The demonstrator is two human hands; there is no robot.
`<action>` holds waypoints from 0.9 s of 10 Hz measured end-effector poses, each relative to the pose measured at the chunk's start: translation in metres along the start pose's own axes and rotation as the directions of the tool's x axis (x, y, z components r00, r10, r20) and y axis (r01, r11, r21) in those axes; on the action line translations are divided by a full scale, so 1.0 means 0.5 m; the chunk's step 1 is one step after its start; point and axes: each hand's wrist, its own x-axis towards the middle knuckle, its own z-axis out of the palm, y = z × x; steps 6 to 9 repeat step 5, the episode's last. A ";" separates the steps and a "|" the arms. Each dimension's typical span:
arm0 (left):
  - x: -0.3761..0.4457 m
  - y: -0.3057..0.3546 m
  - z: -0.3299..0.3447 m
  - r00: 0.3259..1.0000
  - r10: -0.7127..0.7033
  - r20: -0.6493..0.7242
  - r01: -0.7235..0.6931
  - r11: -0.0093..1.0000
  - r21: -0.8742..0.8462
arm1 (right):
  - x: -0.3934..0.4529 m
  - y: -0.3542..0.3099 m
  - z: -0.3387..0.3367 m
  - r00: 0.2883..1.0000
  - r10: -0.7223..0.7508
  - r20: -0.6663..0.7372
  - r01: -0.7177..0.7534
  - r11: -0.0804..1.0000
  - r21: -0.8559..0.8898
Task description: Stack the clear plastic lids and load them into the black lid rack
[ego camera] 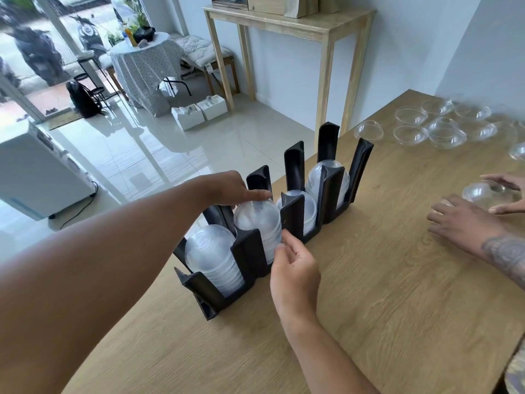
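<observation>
your left hand (227, 187) presses flat fingers on the lid stack (257, 223) in the black lid rack (247, 251), likely seating it. your right hand (294, 268), loosely open and holding nothing, steadies its near side. loose lids (412, 116) wait across the table (369, 308); another person's hands (466, 220) hold one.

Clear glossy lids (257, 223) — matt wood table (369, 280)
</observation>
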 end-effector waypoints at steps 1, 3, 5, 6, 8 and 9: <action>-0.006 0.001 0.003 0.999 -0.005 -0.042 0.005 1.000 0.006 | 0.007 0.003 -0.016 0.966 -0.238 0.099 0.257 0.919 -0.300; -0.023 0.003 0.014 0.994 0.005 -0.109 -0.005 1.000 0.002 | 0.033 0.013 -0.030 0.928 -0.264 0.263 0.368 0.769 -0.524; -0.042 0.002 -0.001 0.978 -0.003 -0.208 -0.007 0.999 -0.048 | 0.013 0.006 -0.044 0.935 -0.231 0.270 0.339 0.807 -0.483; -0.042 0.002 -0.001 0.978 -0.003 -0.208 -0.007 0.999 -0.048 | 0.013 0.006 -0.044 0.935 -0.231 0.270 0.339 0.807 -0.483; -0.042 0.002 -0.001 0.978 -0.003 -0.208 -0.007 0.999 -0.048 | 0.013 0.006 -0.044 0.935 -0.231 0.270 0.339 0.807 -0.483; -0.042 0.002 -0.001 0.978 -0.003 -0.208 -0.007 0.999 -0.048 | 0.013 0.006 -0.044 0.935 -0.231 0.270 0.339 0.807 -0.483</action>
